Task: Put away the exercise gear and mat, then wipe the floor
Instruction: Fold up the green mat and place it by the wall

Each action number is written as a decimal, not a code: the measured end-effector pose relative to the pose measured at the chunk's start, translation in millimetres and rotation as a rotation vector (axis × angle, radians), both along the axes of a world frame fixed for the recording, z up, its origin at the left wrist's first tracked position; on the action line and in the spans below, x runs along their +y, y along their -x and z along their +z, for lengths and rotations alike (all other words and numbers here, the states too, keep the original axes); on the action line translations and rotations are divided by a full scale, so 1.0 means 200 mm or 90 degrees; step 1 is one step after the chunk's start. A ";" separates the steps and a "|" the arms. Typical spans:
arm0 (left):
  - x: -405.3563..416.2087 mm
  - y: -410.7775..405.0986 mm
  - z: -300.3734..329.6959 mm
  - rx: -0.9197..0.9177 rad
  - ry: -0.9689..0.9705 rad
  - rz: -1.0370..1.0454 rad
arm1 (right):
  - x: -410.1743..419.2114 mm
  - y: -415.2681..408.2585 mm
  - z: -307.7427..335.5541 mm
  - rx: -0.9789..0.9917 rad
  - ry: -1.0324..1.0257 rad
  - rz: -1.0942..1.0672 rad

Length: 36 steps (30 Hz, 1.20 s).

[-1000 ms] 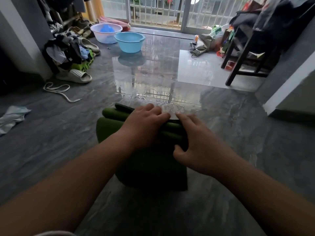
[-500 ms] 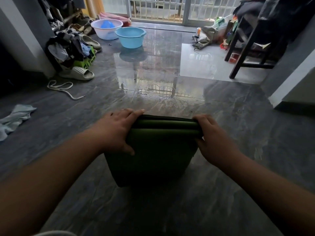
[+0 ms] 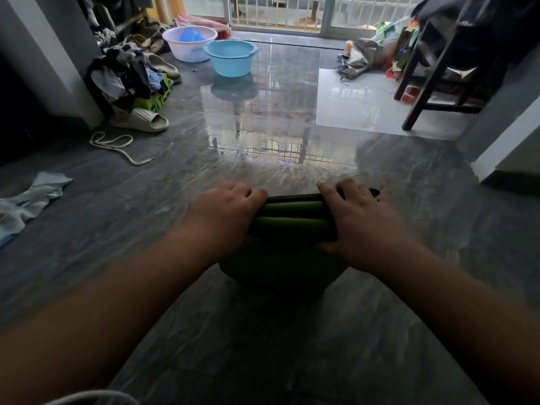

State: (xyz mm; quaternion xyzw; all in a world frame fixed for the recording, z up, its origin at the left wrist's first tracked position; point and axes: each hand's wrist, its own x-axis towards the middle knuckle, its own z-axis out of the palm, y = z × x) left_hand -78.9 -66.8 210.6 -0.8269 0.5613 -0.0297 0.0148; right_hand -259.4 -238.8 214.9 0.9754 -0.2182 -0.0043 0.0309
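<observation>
Gripping folded green mat [image 3: 292, 222], both hands [image 3: 225, 213] [image 3: 361, 222] clenched; long axis left-right.

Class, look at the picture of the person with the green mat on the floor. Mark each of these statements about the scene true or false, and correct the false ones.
1. Both hands rest on the folded green mat. True: left hand, right hand.
2. The blue basin stands on a chair. False: it stands on the floor.
3. A white cord lies on the floor near a pale slipper. True.
4. The mat is spread out flat. False: it is folded in layers.
5. A crumpled light cloth lies at the left. True.
</observation>
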 end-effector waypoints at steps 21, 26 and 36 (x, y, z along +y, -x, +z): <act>0.00 0.05 -0.40 -0.144 0.227 -0.125 | -0.02 0.12 -0.31 -0.138 0.178 0.029; 0.18 0.24 -0.90 -0.084 0.121 -0.220 | 0.13 0.34 -0.80 0.026 0.095 0.127; 0.56 0.52 -1.29 0.030 -0.072 -0.315 | 0.41 0.71 -1.21 0.206 -0.039 0.247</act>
